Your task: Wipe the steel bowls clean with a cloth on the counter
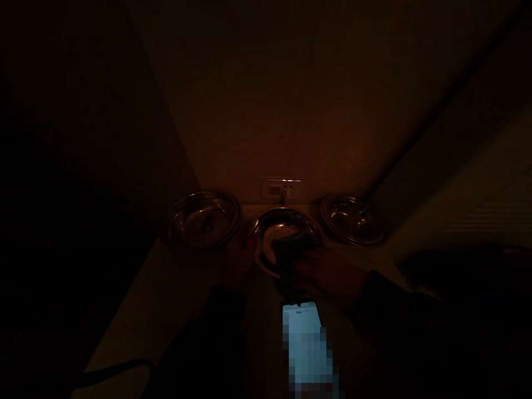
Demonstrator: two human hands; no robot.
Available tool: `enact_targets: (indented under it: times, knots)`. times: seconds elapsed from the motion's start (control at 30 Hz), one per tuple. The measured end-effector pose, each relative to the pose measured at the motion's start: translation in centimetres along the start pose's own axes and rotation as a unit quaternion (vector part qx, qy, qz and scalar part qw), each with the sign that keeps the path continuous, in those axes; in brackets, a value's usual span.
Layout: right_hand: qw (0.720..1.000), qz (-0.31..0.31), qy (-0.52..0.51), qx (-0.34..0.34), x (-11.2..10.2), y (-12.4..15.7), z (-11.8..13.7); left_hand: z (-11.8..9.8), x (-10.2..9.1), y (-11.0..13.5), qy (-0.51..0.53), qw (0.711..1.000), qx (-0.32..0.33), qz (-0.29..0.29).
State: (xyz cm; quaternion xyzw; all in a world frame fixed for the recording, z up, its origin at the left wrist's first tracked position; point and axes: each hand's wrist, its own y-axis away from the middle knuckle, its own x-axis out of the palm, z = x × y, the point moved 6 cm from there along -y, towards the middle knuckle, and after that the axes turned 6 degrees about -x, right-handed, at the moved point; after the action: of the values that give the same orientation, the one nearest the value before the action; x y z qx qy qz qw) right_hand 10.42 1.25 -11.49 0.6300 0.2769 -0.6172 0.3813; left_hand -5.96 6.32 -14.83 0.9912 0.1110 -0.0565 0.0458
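**Steel plate (285, 230) tilted between two hands in dim light**

Smartphone (305, 343) lies nearest the camera on a pale counter (141, 327), its lit screen pixelated. Just beyond, the left hand (236, 263) and right hand (328, 275) flank the tilted plate at its lower rim; darkness hides the fingers, so whether either hand is open or gripping cannot be told. Two more steel plates sit just beside it, one to the left (201, 221), one to the right (353, 220). Behind the middle plate, a wall socket panel (280, 189) shows faintly on the wall.
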Motion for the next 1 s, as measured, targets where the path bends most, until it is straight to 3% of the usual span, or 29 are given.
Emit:
enact_targets:
  times: [0.23,0.47,0.7,0.87,1.0]
  knots:
    - [0.999,-0.016,-0.008,0.028,-0.7,-3.0,2.5,-0.2,0.1,0.2,-0.01,1.0,-0.029,-0.001]
    - [0.998,-0.007,-0.013,0.053,-0.3,-2.2,1.2,0.0,0.3,0.7,-0.021,1.0,-0.013,-0.004]
    - [0.995,-0.027,-0.011,0.093,-0.8,-3.8,1.9,0.4,0.3,1.5,-0.031,0.999,0.011,-0.042]
    - [0.999,-0.004,-0.031,0.04,-0.4,-1.4,1.3,-0.2,-0.7,1.1,-0.01,0.998,-0.019,-0.061]
    - [0.999,0.007,-0.043,0.017,-0.3,0.0,0.6,-0.4,-0.2,1.2,0.008,0.998,-0.046,-0.03]
